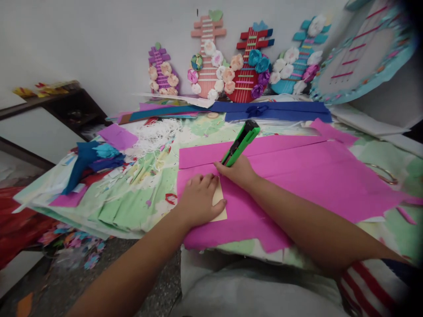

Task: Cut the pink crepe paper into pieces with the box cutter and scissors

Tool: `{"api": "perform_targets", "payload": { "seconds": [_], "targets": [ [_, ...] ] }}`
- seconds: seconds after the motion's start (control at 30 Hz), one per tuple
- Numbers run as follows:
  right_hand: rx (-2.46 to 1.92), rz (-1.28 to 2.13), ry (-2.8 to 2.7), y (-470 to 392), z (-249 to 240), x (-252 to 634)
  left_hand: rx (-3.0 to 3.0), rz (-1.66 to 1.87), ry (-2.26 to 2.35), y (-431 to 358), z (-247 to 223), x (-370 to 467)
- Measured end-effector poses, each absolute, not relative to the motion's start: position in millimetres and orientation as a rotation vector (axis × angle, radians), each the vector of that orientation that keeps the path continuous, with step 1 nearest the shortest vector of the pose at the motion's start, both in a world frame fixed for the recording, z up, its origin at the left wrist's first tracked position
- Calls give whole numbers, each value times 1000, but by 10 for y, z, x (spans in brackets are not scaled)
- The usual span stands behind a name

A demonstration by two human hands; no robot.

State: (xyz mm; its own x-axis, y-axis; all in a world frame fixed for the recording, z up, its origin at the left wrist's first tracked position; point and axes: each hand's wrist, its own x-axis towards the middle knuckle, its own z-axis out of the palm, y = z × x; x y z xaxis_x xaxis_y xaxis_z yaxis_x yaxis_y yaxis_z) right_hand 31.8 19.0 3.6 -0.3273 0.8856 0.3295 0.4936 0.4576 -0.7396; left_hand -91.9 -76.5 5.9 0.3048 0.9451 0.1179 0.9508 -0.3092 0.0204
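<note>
A large sheet of bright pink paper [317, 180] covers the front of the table, with a cut or fold line running across its upper part. My left hand [201, 200] lies flat on it, fingers stretched out, pressing on a small cream card [220, 211] near the sheet's left side. Partly covered by that hand, the card shows mostly along its right edge. My right hand [240, 172] is closed around a green and black utility knife [240, 143], held tilted just beyond the card's upper corner. The blade's tip is hidden behind my fingers.
Several flower-trimmed paper instruments [243, 70] stand against the wall. Dark blue paper [277, 111] lies behind the pink sheet. White string [158, 134] and coloured scraps [87, 165] are at the left. A gold ring [380, 172] lies at the right.
</note>
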Motion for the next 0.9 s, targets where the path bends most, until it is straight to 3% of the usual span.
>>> {"api": "perform_targets", "payload": {
  "seconds": [0.9],
  "targets": [
    [-983,731,-2235,172,72,466,-2485,-245,-1802,-791,38,-944]
  ]
}}
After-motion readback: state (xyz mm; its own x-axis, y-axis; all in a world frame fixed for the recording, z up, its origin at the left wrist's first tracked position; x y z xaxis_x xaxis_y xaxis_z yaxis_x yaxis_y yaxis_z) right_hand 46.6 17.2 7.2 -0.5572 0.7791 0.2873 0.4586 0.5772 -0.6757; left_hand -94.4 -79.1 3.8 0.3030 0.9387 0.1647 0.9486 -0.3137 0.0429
